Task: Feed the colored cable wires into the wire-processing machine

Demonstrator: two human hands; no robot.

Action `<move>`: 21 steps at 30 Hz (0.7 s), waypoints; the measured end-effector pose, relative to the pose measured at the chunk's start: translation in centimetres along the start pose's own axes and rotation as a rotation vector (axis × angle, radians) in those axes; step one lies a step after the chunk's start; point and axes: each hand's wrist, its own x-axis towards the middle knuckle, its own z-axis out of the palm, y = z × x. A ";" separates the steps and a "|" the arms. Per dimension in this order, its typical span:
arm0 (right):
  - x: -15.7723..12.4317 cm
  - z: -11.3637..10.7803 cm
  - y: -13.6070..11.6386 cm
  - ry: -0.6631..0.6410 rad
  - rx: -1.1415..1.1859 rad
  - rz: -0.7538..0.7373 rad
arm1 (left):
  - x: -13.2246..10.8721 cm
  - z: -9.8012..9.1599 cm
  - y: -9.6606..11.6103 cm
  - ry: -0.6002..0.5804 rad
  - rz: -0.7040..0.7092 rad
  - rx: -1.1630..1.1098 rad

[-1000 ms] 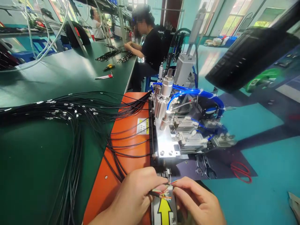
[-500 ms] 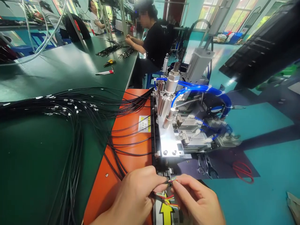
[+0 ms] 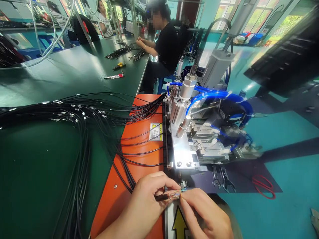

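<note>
My left hand (image 3: 149, 196) is closed around a black cable (image 3: 161, 198), whose stripped end points right. Thin coloured wires (image 3: 176, 194) come out of the stripped end. My right hand (image 3: 208, 210) pinches these wires between thumb and forefinger, close to my left fingertips. Both hands are above the front of the machine's black rail, over a label with a yellow arrow (image 3: 179, 223). More black cables (image 3: 128, 174) run beside my left wrist across the orange cover (image 3: 112, 205).
A metal clamping machine (image 3: 183, 139) with blue air hoses (image 3: 224, 95) stands ahead. Bundled black cables (image 3: 82, 159) lie on the green table (image 3: 30, 172). Wrenches (image 3: 225, 181) and red-handled scissors (image 3: 264, 187) lie right. A co-worker (image 3: 166, 43) sits beyond; pliers (image 3: 119, 66) lie on the table.
The fanned wires of two cable ends showed below my fingers before. Now one stripped end lies between my hands, its wires gathered at my fingertips. The view has shifted slightly.
</note>
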 end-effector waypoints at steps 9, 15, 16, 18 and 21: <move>0.6 -1.3 0.0 -0.161 0.021 0.271 | -0.5 0.0 0.0 -0.050 0.087 0.155; 0.5 -1.2 0.1 -0.193 -0.007 0.267 | -0.6 -0.2 0.4 -0.118 0.089 0.250; 0.4 -1.2 0.2 -0.176 -0.018 0.252 | -0.6 -0.2 0.4 -0.123 0.086 0.254; 0.4 -1.3 0.5 -0.131 -0.049 0.191 | -0.5 -0.2 0.4 -0.127 0.086 0.258; 0.5 -1.5 0.9 -0.154 -0.077 0.098 | -0.5 -0.2 0.1 -0.138 0.112 0.283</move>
